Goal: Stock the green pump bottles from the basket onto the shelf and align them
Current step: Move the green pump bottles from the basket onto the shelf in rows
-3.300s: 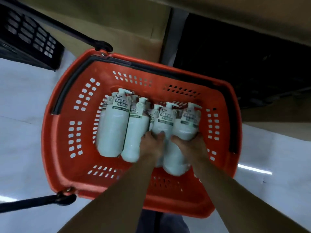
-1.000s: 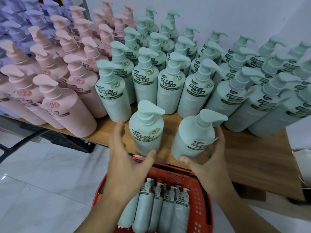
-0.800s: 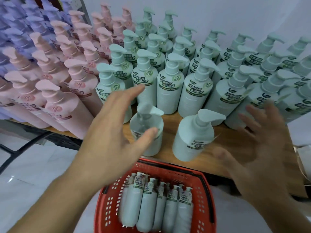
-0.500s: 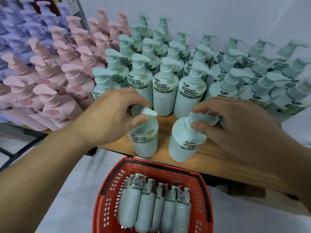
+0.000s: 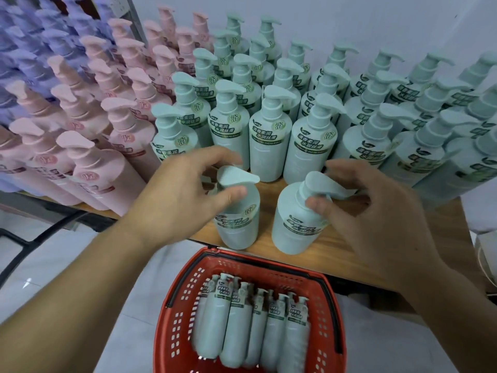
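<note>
Two pale green plastic pump bottles stand gripped at their pump necks, one under each curled hand (left hand, right hand), and want gentle twisting until nozzles match the rows beyond the fingers.

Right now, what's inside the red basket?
The red basket holds green pump bottles lying side by side, pump ends toward the shelf. About six show; anything beneath them is covered.
</note>
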### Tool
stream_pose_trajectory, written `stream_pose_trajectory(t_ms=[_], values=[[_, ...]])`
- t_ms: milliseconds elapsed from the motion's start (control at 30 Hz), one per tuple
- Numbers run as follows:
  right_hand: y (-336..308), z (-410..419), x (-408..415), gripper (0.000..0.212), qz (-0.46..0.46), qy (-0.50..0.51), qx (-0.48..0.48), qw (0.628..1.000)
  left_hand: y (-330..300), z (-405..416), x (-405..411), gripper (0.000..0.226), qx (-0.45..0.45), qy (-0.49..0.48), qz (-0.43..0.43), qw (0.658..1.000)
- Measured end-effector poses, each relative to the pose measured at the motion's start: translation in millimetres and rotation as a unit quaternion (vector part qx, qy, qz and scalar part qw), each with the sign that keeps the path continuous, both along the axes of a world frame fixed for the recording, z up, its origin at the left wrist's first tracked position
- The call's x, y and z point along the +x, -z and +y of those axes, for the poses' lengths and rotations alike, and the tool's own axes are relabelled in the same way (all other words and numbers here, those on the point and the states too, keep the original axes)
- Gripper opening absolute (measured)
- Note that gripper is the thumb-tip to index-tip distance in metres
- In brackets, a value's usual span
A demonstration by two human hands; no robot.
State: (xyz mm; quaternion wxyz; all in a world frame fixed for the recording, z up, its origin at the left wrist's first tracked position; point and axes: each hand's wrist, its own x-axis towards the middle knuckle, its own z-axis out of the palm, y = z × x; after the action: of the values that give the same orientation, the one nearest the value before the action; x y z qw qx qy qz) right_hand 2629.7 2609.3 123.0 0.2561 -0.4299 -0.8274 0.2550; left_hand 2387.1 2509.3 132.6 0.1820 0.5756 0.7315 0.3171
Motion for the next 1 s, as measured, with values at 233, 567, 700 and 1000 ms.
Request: stream_pose_trajectory(t_ms=[233, 567, 700, 1000], values=[[41.0, -4.1, 7.6, 0.092, 0.123, -0.04, -0.227, 0.965, 53.5, -23.3, 16.7, 0.118, 0.032, -0.078, -0.215, 0.973], [73.5, 1.9, -13.6, 0.08, 0.048, 0.0, -0.165, 0.985, 81.8, -4.1, 13.7, 0.092, 0.018, -0.144, -0.127, 0.981], [72.1, 9.5, -24.1, 0.082, 0.052, 0.006, -0.167, 0.985, 82.6, 4.5, 0.9, 0.096, 0.019, -0.17, -0.121, 0.978], [77.8, 31.1, -54.0, 0.083, 0.086, 0.013, -0.172, 0.981, 75.1, 47.7, -15.2, 0.098, 0.019, -0.171, -0.106, 0.979]])
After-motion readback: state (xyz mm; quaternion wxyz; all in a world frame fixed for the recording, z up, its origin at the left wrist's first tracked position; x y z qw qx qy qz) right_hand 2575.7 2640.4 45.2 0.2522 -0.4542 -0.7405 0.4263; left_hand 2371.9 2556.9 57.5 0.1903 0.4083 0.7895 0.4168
